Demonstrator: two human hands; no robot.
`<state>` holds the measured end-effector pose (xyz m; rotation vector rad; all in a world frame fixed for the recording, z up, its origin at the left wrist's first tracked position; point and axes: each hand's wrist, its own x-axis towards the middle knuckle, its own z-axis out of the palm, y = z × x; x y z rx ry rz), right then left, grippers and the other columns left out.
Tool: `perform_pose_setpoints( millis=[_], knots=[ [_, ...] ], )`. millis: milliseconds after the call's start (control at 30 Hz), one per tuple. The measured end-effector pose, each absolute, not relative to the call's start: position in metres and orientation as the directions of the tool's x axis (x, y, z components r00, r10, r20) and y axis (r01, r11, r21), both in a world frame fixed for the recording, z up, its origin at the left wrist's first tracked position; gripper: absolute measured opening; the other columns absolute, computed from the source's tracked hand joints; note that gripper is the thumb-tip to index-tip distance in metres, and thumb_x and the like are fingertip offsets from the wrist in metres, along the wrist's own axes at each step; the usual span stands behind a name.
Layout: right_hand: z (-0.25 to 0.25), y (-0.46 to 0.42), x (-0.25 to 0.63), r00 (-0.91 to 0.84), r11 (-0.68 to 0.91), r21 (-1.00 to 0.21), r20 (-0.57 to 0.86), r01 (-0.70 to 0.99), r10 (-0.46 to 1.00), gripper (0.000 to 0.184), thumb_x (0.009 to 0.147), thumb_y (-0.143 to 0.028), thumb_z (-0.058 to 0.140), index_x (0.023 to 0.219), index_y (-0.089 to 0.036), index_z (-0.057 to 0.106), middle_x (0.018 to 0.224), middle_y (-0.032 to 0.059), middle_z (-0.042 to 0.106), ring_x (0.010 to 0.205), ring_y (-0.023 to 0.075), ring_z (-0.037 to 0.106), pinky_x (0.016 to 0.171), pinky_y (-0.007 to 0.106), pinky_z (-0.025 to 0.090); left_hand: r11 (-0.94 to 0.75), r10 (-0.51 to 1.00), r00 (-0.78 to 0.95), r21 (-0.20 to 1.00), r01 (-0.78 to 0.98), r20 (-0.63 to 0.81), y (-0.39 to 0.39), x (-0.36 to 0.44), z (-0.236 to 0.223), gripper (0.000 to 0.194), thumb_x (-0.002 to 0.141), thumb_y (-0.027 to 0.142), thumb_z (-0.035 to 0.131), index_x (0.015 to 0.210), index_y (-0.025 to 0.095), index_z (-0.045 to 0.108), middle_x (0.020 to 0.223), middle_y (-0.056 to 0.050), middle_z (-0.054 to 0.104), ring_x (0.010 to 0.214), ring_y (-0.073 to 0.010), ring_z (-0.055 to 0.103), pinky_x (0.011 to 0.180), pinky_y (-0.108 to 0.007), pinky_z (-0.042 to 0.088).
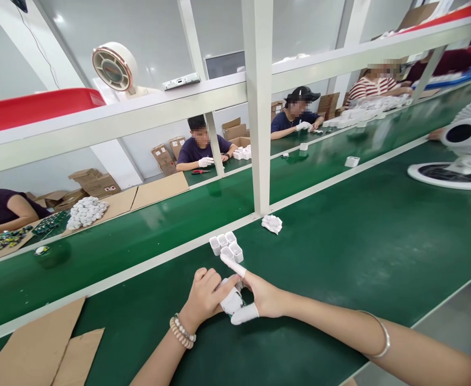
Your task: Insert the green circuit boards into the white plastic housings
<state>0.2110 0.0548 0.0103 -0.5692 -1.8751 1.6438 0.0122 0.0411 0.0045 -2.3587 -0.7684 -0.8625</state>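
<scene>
Left hand [205,297] curled round a white piece [230,301], fingers folded, thumb across its top: closed on it. Right hand [267,297] comes in from the other side, thumb and forefinger spread wide, both in white finger cots [245,314]. Thumb lies by the piece's lower edge; cannot tell whether it presses.

Just ahead of the right forefinger, a cluster of small white cups [222,240], open tops up. Contact between fingertip and nearest cup unclear. Farther out, slightly right, a crumpled white bundle [272,224] near the foot of a pale post [259,118].

Tabletop [340,230] green and smooth, a broad open stretch running right of the hands toward a white fan [463,136]. Near edge slants beneath the right forearm. Left of the hands, flat cardboard [38,348] takes up room. Ahead, a pale rail [171,261] bounds the far edge.

Past the rail, a green strip [139,228] with a small white box [352,161] ahead and right. Beyond, co-workers [185,153] at the far side; overhead, a shelf [159,105].
</scene>
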Motion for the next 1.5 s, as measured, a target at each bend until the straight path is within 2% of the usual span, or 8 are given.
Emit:
perform_pose_setpoints(
  millis=[67, 233, 500, 733, 867, 1133, 1267, 1500],
  knots=[
    [0.008, 0.054, 0.21, -0.768, 0.056, -0.99, 0.137, -0.131, 0.626, 0.125, 0.053, -0.024, 0.09, 0.153, -0.024, 0.015, 0.097, 0.0017, 0.061, 0.091, 0.0186, 0.058, 0.085, 0.035, 0.051, -0.72, 0.324, 0.635, -0.252, 0.647, 0.702, 0.038, 0.015, 0.004, 0.03, 0.095, 0.024, 0.045, 0.119, 0.017, 0.061, 0.062, 0.001, 0.043, 0.061, -0.0152, 0.04, 0.067, -0.033, 0.027],
    [0.006, 0.055, 0.208, -0.757, -0.038, -0.975, 0.144, -0.218, 0.637, 0.125, 0.049, -0.016, 0.091, 0.152, -0.025, 0.02, 0.088, -0.0014, 0.062, 0.083, 0.0168, 0.061, 0.078, 0.031, 0.053, -0.739, 0.328, 0.607, -0.204, 0.643, 0.724, 0.036, 0.021, 0.005, 0.031, 0.095, 0.025, 0.045, 0.121, 0.015, 0.058, 0.062, 0.002, 0.043, 0.061, -0.0149, 0.041, 0.068, -0.033, 0.028],
    [0.012, 0.054, 0.204, -0.729, -0.187, -0.957, 0.033, -0.22, 0.684, 0.112, 0.054, -0.016, 0.088, 0.149, -0.022, 0.029, 0.079, -0.0042, 0.06, 0.073, 0.013, 0.059, 0.071, 0.028, 0.051, -0.776, 0.349, 0.622, -0.156, 0.611, 0.701, 0.034, 0.025, 0.004, 0.034, 0.098, 0.032, 0.039, 0.113, 0.009, 0.058, 0.066, -0.001, 0.051, 0.062, -0.0149, 0.043, 0.069, -0.033, 0.029],
    [0.014, 0.061, 0.212, -0.786, -0.113, -0.99, -0.002, -0.087, 0.618, 0.116, 0.056, -0.019, 0.088, 0.151, -0.021, 0.023, 0.087, -0.0008, 0.062, 0.076, 0.0134, 0.057, 0.074, 0.03, 0.048, -0.791, 0.368, 0.624, -0.121, 0.6, 0.689, 0.036, 0.022, 0.004, 0.035, 0.098, 0.038, 0.04, 0.108, 0.01, 0.059, 0.065, -0.001, 0.05, 0.062, -0.0147, 0.042, 0.068, -0.033, 0.029],
    [0.015, 0.065, 0.216, -0.783, -0.028, -0.998, 0.031, -0.061, 0.622, 0.109, 0.057, -0.023, 0.088, 0.149, -0.023, 0.03, 0.084, -0.0022, 0.059, 0.071, 0.011, 0.052, 0.07, 0.026, 0.045, -0.795, 0.355, 0.629, -0.131, 0.593, 0.692, 0.036, 0.022, 0.005, 0.045, 0.098, 0.046, 0.035, 0.108, 0.009, 0.058, 0.067, -0.002, 0.052, 0.062, -0.015, 0.042, 0.068, -0.033, 0.029],
    [0.014, 0.067, 0.216, -0.767, -0.048, -0.999, -0.022, -0.012, 0.641, 0.111, 0.048, -0.021, 0.091, 0.145, -0.025, 0.038, 0.081, -0.004, 0.059, 0.065, 0.0086, 0.048, 0.064, 0.022, 0.042, -0.807, 0.347, 0.672, -0.157, 0.569, 0.654, 0.033, 0.025, 0.005, 0.025, 0.095, 0.028, 0.043, 0.102, 0.01, 0.058, 0.064, -0.001, 0.049, 0.062, -0.0153, 0.039, 0.067, -0.032, 0.028],
    [0.012, 0.064, 0.218, -0.762, -0.036, -0.999, -0.002, -0.029, 0.647, 0.106, 0.051, -0.019, 0.09, 0.144, -0.025, 0.039, 0.079, -0.0053, 0.057, 0.065, 0.0077, 0.047, 0.063, 0.021, 0.042, -0.809, 0.353, 0.687, -0.162, 0.564, 0.635, 0.031, 0.027, 0.004, 0.024, 0.093, 0.029, 0.047, 0.103, 0.01, 0.059, 0.065, -0.002, 0.052, 0.063, -0.0157, 0.04, 0.067, -0.032, 0.029],
    [0.016, 0.064, 0.22, -0.777, -0.069, -0.996, 0.006, -0.063, 0.63, 0.099, 0.059, -0.023, 0.086, 0.145, -0.024, 0.038, 0.075, -0.0056, 0.056, 0.062, 0.0076, 0.049, 0.059, 0.021, 0.042, -0.811, 0.434, 0.603, -0.001, 0.585, 0.669, 0.028, 0.036, 0.006, 0.023, 0.09, 0.036, 0.054, 0.094, 0.014, 0.058, 0.065, 0.0, 0.053, 0.06, -0.0138, 0.041, 0.066, -0.032, 0.028]
  ],
)
